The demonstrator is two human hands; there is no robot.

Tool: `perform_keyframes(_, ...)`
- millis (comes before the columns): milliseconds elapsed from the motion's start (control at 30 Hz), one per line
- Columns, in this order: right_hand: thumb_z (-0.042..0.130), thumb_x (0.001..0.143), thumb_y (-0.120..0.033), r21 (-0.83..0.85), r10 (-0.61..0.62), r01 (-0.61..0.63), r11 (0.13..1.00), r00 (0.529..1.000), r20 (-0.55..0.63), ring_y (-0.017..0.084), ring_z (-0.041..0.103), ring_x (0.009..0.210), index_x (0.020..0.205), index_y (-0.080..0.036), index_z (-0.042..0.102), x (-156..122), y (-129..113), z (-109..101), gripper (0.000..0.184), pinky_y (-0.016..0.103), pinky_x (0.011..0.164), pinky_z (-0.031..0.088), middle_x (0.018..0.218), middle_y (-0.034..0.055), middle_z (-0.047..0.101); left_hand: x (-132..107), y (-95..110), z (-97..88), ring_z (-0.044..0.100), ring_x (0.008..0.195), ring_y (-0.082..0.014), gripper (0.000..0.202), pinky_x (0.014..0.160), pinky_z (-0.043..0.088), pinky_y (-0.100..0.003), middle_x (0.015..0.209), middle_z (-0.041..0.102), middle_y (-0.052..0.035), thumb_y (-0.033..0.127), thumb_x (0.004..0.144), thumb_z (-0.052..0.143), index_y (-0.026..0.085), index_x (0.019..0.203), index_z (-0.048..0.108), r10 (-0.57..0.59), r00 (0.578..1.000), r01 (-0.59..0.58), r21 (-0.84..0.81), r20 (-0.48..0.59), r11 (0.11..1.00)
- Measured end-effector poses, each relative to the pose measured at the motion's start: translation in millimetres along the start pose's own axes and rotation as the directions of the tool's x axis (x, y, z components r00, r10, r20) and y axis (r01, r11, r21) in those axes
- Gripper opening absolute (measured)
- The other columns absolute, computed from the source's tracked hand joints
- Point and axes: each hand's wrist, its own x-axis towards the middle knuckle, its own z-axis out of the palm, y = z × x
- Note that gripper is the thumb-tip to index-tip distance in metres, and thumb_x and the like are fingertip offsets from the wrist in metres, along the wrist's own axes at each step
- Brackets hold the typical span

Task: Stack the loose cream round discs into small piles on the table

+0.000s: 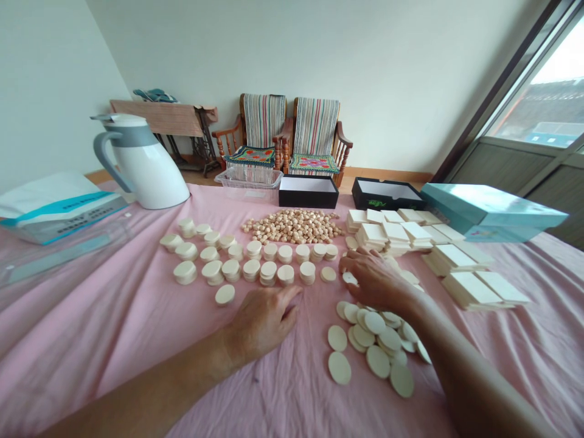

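Observation:
My left hand [262,319] rests loosely curled on the pink cloth, just in front of a row of round wooden disc stacks [286,274]. Its thumb and forefinger are apart with nothing seen between them; the other fingers are partly hidden. A single disc [225,295] lies to its left. To the right, the fingers of my right hand [376,277] bend down over a pale wooden disc [350,278] and grip its edge; their tips are partly hidden. Beside it is a low disc stack [328,275]. A loose pile of discs [375,322] spreads below my right wrist.
Behind the stacks lies a heap of small wooden beads [294,226]. Rectangular wooden pieces [474,287] are stacked at right. Two black boxes [308,198], a clear tray [249,182], a light-blue box [493,210], a white jug [150,173] and a package [59,204] stand around.

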Motion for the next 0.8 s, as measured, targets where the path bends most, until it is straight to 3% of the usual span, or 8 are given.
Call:
perform_keyframes(233,0.054,0.076,-0.024,0.063,0.101,-0.096,0.993,0.991,-0.087,0.021,0.053,0.084,0.093,-0.016,0.060,6.2,-3.9,6.2,0.019,0.030,0.071,0.034,0.085,0.0080,0.062,0.5,0.1,-0.6,0.065,0.073,-0.0176,0.029,0.064,0.042,-0.026,0.081,0.070,-0.0021,0.021,0.085,0.047,0.022,0.111,0.060,-0.002,1.000,0.002,0.004,0.006,1.000)
perform_keyframes(433,0.053,0.065,-0.009,0.109,0.007,-0.007,0.994,1.000,-0.002,0.020,0.054,0.089,0.090,-0.017,0.061,0.2,-0.4,2.5,0.027,0.029,0.076,0.035,0.091,0.0077,0.061,1.1,0.3,-1.6,0.065,0.071,-0.0172,0.028,0.064,0.042,-0.027,0.081,0.069,-0.0019,0.022,0.086,0.047,0.022,0.110,0.060,-0.001,1.000,0.001,-0.010,0.013,1.000)
perform_keyframes(600,0.052,0.065,-0.009,0.104,0.008,-0.011,0.994,1.000,0.029,0.019,0.055,0.086,0.089,-0.016,0.060,-1.3,0.3,2.1,0.026,0.028,0.074,0.035,0.092,0.0084,0.059,1.2,1.2,-1.2,0.064,0.070,-0.0167,0.027,0.063,0.042,-0.026,0.080,0.069,-0.0011,0.021,0.085,0.047,0.022,0.110,0.060,-0.004,1.000,0.004,-0.016,0.011,1.000)
perform_keyframes(800,0.052,0.071,-0.015,0.213,0.111,-0.069,0.975,0.975,-0.191,0.014,0.052,0.070,0.095,-0.017,0.060,4.1,-5.8,3.5,0.025,0.025,0.064,0.035,0.086,0.0049,0.056,0.9,-0.1,-0.2,0.065,0.073,-0.0178,0.026,0.064,0.042,-0.027,0.081,0.069,-0.0012,0.022,0.086,0.046,0.023,0.108,0.060,-0.010,1.000,0.010,-0.015,0.013,1.000)
